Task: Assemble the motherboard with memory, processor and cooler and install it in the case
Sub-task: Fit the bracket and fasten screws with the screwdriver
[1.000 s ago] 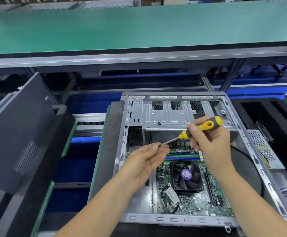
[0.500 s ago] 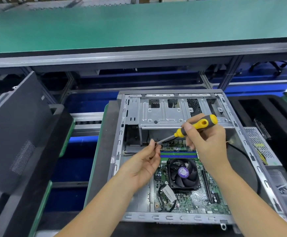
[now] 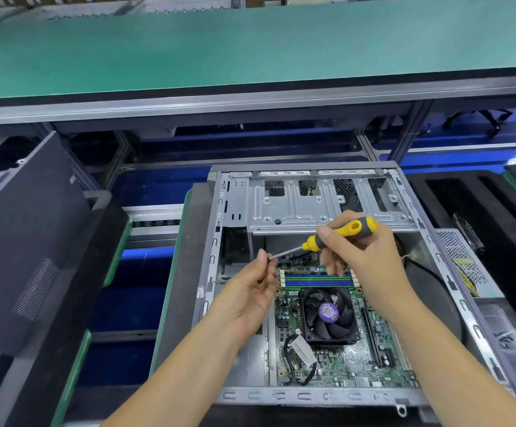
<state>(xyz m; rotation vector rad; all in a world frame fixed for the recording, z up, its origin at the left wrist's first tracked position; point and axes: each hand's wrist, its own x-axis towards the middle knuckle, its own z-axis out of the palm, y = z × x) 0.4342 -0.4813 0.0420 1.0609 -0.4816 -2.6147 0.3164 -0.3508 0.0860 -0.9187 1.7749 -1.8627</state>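
Here, the right hand (image 3: 364, 251) is gripping a yellow-handled screwdriver (image 3: 333, 237), its tip angling toward nine o'clock, where the left hand (image 3: 253, 291) is pinching it, likely seating a screw. The motherboard (image 3: 336, 328) is lying inside the open case (image 3: 321, 285).

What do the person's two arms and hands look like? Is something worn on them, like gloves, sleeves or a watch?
Both forearms are bare as far as the picture shows; no sleeve edge is in view. The left hand and the right hand wear no gloves. No ring, watch or wrist strap shows on either one. The fingernails are short and unpainted.
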